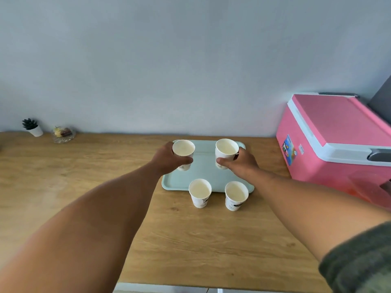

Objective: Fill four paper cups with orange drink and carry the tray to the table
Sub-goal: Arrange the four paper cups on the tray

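A pale green tray (204,172) lies on the wooden counter (84,176) against the wall. My left hand (169,160) grips a white paper cup (183,150) over the tray's far left part. My right hand (241,162) grips a second white paper cup (226,150) over the far right part. Whether these two cups touch the tray I cannot tell. Two more white paper cups stand upright at the tray's near edge, one on the left (200,193) and one on the right (236,195). All the cups look empty inside.
A pink cooler box (330,136) with a white rim stands on the counter to the right of the tray. At the far left sit a small potted plant (32,127) and a glass dish (63,134) of small items. The counter's near edge (211,285) is close to me.
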Tool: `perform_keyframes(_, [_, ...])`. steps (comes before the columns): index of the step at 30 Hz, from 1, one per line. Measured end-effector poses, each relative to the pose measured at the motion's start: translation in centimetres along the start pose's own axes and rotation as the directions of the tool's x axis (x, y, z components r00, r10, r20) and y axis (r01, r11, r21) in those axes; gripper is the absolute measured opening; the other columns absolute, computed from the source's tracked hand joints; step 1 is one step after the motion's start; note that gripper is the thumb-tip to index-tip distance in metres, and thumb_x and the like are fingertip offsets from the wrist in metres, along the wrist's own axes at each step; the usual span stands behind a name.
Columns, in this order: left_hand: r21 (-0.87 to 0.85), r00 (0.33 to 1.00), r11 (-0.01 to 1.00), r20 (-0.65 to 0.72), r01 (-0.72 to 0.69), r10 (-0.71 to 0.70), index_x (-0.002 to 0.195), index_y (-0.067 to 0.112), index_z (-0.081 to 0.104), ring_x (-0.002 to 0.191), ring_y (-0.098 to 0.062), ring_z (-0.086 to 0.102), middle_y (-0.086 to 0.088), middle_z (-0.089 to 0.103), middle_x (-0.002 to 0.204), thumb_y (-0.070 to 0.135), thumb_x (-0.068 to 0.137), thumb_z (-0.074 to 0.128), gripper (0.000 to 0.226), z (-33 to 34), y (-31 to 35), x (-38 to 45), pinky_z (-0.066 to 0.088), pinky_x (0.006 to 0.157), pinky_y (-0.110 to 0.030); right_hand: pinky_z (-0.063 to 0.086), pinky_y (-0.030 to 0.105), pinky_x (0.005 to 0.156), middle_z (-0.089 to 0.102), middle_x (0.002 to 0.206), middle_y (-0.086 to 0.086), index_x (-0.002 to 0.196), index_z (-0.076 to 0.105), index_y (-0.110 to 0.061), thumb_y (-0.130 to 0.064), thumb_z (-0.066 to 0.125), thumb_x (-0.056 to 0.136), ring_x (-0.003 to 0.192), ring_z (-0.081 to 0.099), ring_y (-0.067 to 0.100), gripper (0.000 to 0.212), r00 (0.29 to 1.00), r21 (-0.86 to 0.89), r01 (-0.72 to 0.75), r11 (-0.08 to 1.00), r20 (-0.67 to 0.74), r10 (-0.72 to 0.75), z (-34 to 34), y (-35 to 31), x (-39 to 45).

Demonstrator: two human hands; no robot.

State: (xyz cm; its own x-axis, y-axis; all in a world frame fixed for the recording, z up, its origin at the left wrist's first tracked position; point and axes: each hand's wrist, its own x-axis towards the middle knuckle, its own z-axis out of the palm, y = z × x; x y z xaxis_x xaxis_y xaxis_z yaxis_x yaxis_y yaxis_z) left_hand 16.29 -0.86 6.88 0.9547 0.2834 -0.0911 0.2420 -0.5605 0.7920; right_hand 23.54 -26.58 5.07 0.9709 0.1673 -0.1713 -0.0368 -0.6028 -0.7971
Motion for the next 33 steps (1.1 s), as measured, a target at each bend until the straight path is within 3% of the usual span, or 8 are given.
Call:
perform_keyframes(2, [0.000,1.000,1.000,0.015,-0.002,0.002,0.107,0.029,0.067,0.091,-0.006,0.065,0.015,0.070,0.094,0.035,0.069,0.089,0.044,0.2,-0.6,1.6,0.046,0.069,-0.021,0.048,0.030,0.082,0.072,0.117,-0.006,0.125,0.065,-0.025,-0.051,0.088,0.074,0.107,0.066,0.018,0.062,1.000,-0.006,-0.011,1.000,-0.014,0.011,0.6,-0.3,0.9])
perform_keyframes(8, [0.055,0.997,0.998,0.079,0.016,-0.020,0.109,0.035,0.066,0.096,-0.010,0.069,0.012,0.072,0.103,0.065,0.047,0.086,0.072,1.6,-4.2,8.3,0.060,0.084,-0.038,0.050,0.032,0.083,0.070,0.117,-0.006,0.123,0.063,-0.026,-0.049,0.089,0.074,0.107,0.065,0.019,0.060,0.995,-0.019,-0.085,0.996,-0.057,0.083,1.9,-1.4,4.1])
perform_keyframes(13, [-0.001,0.997,0.999,0.069,0.034,-0.034,0.118,0.023,0.062,0.099,-0.015,0.064,0.006,0.067,0.108,0.054,0.054,0.088,0.075,2.3,-3.9,9.1,0.048,0.073,-0.027,0.054,0.034,0.089,0.070,0.118,-0.006,0.124,0.062,-0.026,-0.048,0.090,0.073,0.109,0.065,0.020,0.062,0.990,-0.004,-0.124,0.992,-0.072,0.124,2.5,-0.6,5.9])
perform_keyframes(17, [-0.005,0.997,0.999,0.061,0.039,-0.038,0.123,0.019,0.058,0.101,-0.019,0.061,0.004,0.063,0.109,0.039,0.066,0.092,0.069,3.4,-3.8,10.3,0.044,0.077,-0.028,0.050,0.031,0.086,0.069,0.119,-0.006,0.128,0.062,-0.025,-0.045,0.091,0.074,0.109,0.064,0.019,0.064,0.990,0.025,-0.134,0.991,-0.042,0.135,2.9,-0.1,7.2])
perform_keyframes(24, [-0.014,0.999,1.000,0.044,0.025,-0.024,0.123,0.019,0.062,0.103,-0.019,0.064,0.007,0.066,0.107,0.038,0.064,0.093,0.069,4.7,-3.4,13.2,0.047,0.083,-0.030,0.044,0.028,0.087,0.067,0.121,-0.007,0.132,0.060,-0.024,-0.039,0.091,0.076,0.112,0.061,0.017,0.065,0.990,0.080,-0.142,0.987,0.008,0.142,3.3,0.4,10.4])
perform_keyframes(30, [-0.026,0.998,0.999,0.048,0.047,-0.046,0.121,0.019,0.062,0.097,-0.015,0.062,0.007,0.066,0.104,0.033,0.067,0.093,0.064,6.0,-3.1,15.2,0.042,0.069,-0.018,0.044,0.028,0.087,0.066,0.120,-0.008,0.134,0.060,-0.026,-0.035,0.091,0.077,0.112,0.060,0.017,0.066,0.986,0.098,-0.167,0.981,0.034,0.164,3.6,1.9,12.4])
perform_keyframes(33, [-0.036,0.996,0.997,0.071,0.064,-0.061,0.122,0.023,0.062,0.101,-0.014,0.065,0.008,0.069,0.108,0.039,0.063,0.093,0.069,6.9,-4.0,15.9,0.049,0.078,-0.023,0.042,0.027,0.086,0.066,0.119,-0.009,0.133,0.061,-0.025,-0.034,0.092,0.077,0.111,0.059,0.015,0.065,0.985,0.114,-0.171,0.979,0.052,0.167,3.7,2.6,13.0])
